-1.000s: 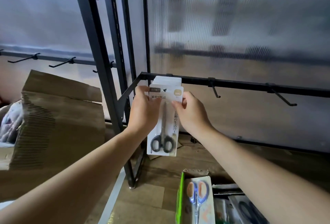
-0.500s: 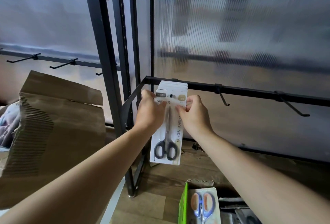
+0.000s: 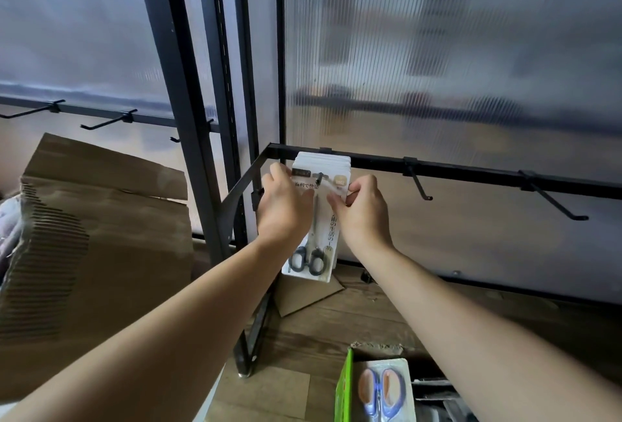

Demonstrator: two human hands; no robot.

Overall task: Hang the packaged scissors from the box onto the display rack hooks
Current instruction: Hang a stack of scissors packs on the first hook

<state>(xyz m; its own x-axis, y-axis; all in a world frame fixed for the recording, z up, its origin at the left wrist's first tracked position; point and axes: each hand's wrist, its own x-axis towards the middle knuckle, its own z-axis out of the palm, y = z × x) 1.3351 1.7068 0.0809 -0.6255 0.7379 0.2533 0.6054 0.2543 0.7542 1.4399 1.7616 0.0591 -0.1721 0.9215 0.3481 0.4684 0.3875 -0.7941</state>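
A white card pack of black-handled scissors (image 3: 314,253) hangs in front of a stack of like packs (image 3: 322,160) on the leftmost hook (image 3: 318,176) of the black rack bar (image 3: 471,170). The hook's tip shows through the hole at the top of the front pack. My left hand (image 3: 284,211) pinches the pack's upper left edge. My right hand (image 3: 361,212) pinches its upper right edge. At the bottom, a pack of blue-handled scissors (image 3: 382,391) lies in the box beside a green packet (image 3: 343,391).
Two bare hooks (image 3: 419,184) (image 3: 552,197) stick out of the bar to the right. Black rack posts (image 3: 188,111) stand left of the packs. A large cardboard box (image 3: 94,253) fills the left side. More bare hooks (image 3: 107,120) line a far left rail.
The front pack has gone further onto the hook, whose tip now pokes through its hole. Both hands stayed on its top corners, and the view has tilted slightly up.
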